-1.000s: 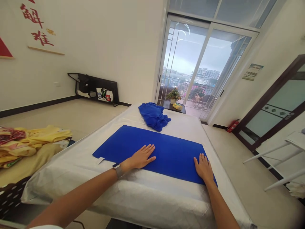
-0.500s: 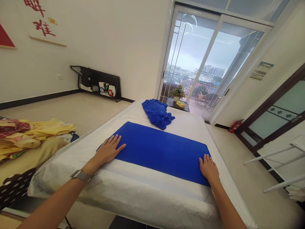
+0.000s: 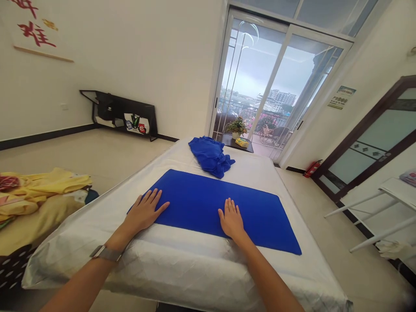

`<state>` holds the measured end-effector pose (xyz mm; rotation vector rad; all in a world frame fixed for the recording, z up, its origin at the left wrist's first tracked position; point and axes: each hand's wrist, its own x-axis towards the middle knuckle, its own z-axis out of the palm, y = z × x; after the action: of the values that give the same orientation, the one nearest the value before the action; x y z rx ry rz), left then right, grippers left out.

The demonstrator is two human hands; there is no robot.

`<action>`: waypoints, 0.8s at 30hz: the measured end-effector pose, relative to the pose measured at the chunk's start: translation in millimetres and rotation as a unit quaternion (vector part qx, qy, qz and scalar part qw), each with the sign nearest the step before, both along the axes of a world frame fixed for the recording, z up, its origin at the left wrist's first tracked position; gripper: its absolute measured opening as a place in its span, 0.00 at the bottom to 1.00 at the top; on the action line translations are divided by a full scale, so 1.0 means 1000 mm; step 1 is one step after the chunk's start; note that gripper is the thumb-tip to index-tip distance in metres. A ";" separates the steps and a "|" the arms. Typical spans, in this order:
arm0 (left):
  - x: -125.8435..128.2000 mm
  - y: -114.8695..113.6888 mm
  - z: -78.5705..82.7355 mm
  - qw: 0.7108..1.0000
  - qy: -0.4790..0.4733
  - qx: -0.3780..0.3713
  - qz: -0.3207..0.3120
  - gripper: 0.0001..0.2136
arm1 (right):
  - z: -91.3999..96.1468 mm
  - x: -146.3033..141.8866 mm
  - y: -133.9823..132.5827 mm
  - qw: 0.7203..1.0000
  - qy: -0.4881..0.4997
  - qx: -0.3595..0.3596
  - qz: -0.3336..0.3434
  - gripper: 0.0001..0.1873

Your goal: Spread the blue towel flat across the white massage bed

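A flat blue cloth (image 3: 201,199) lies spread across the white-covered table (image 3: 182,264). My left hand (image 3: 144,212) rests flat and open on the cloth's left end, fingers spread. My right hand (image 3: 231,219) lies flat and open on the cloth near its middle, at the near edge. A crumpled pile of blue cloth (image 3: 209,155) sits further back on the table, apart from both hands.
Yellow and patterned fabric (image 3: 39,190) is heaped on a surface at the left. A glass sliding door (image 3: 269,86) stands behind the table, with a small dark stand holding a plant (image 3: 236,128) before it. White furniture legs (image 3: 373,216) are at the right.
My right hand slid from the cloth's right end to its middle. My left hand moved earlier from the middle to the left end and now stays there.
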<state>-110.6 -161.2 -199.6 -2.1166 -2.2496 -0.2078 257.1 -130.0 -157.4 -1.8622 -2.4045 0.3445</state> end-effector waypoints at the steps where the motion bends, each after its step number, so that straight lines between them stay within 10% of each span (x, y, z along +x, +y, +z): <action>1: -0.001 0.000 -0.001 1.000 0.003 0.001 -0.004 0.39 | -0.001 0.011 0.000 1.000 -0.006 -0.001 -0.007 0.41; 12: -0.019 0.005 -0.023 0.995 0.075 0.033 -0.064 0.28 | -0.016 0.227 -0.014 0.970 -0.086 0.022 -0.225 0.40; 24: -0.050 0.006 -0.035 0.991 0.095 0.012 -0.093 0.25 | -0.022 0.234 -0.016 0.970 -0.109 0.026 -0.214 0.40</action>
<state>-160.1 -155.1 -234.2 -2.2290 -1.9384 -0.0364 490.7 -145.6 -179.6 -2.4274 -2.0144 0.0451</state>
